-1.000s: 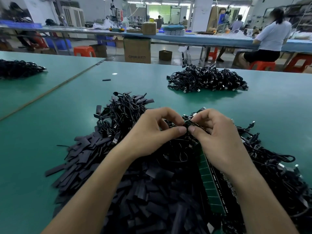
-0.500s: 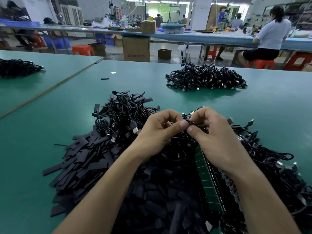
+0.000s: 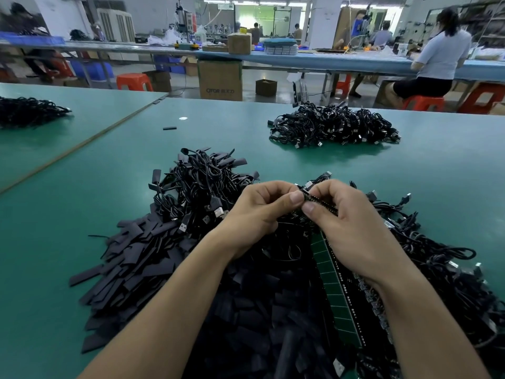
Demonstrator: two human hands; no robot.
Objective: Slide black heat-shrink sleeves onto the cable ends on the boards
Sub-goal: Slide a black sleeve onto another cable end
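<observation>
My left hand [image 3: 254, 214] and my right hand [image 3: 352, 231] meet thumb to thumb above the centre of the green table. Between the fingertips they pinch a small black piece at the far end of a long green board strip [image 3: 332, 283] that runs toward me under my right wrist. Whether the pinched piece is a sleeve or the board's cable end I cannot tell. A heap of flat black heat-shrink sleeves [image 3: 131, 258] lies to the left and below my arms. Black USB cables [image 3: 199, 187] are tangled behind my left hand.
A second pile of black cables [image 3: 333, 127] lies further back on the green table [image 3: 82, 187], a third [image 3: 27, 112] at far left. More cables [image 3: 442, 263] spread at the right. One loose sleeve [image 3: 169, 128] lies alone. People sit at benches beyond.
My left hand has shifted right and closed in on my right hand; both now pinch at the board strip's far end. The view has drifted slightly.
</observation>
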